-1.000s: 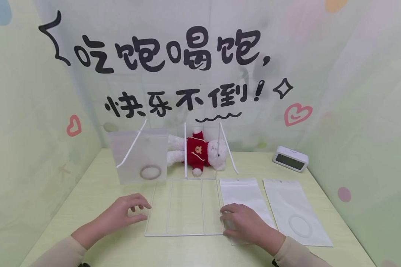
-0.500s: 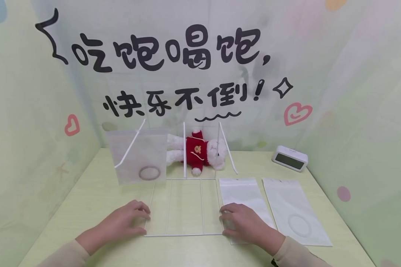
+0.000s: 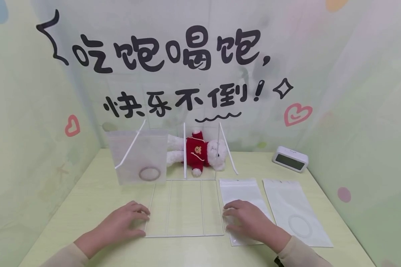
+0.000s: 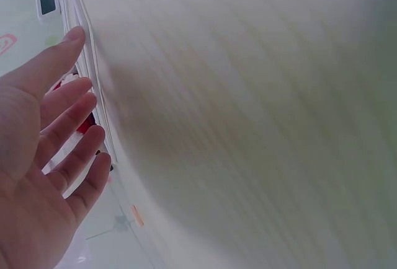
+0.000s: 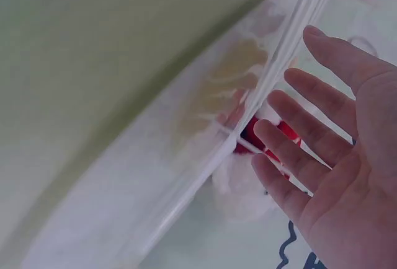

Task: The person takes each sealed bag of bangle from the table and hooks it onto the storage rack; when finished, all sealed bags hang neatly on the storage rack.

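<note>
A white wire rack point(image 3: 183, 236) stands on the table, its base frame flat and several slanted rods rising at the back. From its left rod hangs a frosted zip bag point(image 3: 130, 159) with a ring-shaped item inside. My left hand point(image 3: 121, 224) is at the left front of the base, fingers loosely bent and fingertips right at the wire; the left wrist view shows nothing in the palm point(image 4: 25, 170). My right hand point(image 3: 250, 222) hovers by the base's right side, overlapping a white zip bag point(image 3: 242, 190) on the table. Its fingers point(image 5: 304, 120) are spread and hold nothing.
Another white zip bag point(image 3: 295, 200) with a ring-shaped outline lies farther right. A plush toy point(image 3: 196, 152) in a red hoodie lies behind the rack. At the back right sits a white digital clock point(image 3: 290, 159). Printed cloth walls point(image 3: 371, 129) enclose the table.
My left hand has come down and closer to me along the rack's left side. My right hand has shifted slightly right, away from the rack's right wire. The rack and bags stay put.
</note>
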The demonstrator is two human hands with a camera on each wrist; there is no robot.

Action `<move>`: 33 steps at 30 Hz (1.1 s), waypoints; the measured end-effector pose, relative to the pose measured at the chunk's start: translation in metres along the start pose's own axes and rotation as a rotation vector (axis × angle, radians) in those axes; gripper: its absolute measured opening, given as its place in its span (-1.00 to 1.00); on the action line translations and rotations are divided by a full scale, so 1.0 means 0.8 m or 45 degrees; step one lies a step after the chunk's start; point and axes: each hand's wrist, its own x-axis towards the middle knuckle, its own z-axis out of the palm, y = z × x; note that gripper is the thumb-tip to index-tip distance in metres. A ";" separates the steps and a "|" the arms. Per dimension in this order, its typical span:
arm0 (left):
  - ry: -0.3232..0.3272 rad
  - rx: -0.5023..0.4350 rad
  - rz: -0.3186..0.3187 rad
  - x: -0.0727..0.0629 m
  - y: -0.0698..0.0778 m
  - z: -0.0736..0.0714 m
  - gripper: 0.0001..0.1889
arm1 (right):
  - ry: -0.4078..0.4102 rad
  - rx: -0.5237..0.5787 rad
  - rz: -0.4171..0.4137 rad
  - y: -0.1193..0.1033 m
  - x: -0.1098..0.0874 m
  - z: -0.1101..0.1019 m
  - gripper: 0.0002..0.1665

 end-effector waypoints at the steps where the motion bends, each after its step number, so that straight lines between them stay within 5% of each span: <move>1: 0.005 0.001 0.002 0.000 0.000 0.001 -0.61 | -0.001 0.002 0.021 0.005 -0.001 -0.002 -0.65; 18: 0.007 0.021 -0.010 -0.001 0.002 0.004 -0.59 | -0.010 0.180 0.306 0.128 -0.002 -0.030 -0.65; 33: -0.022 0.021 -0.044 -0.001 0.008 -0.002 -0.59 | -0.093 0.361 0.341 0.222 0.021 -0.021 -0.66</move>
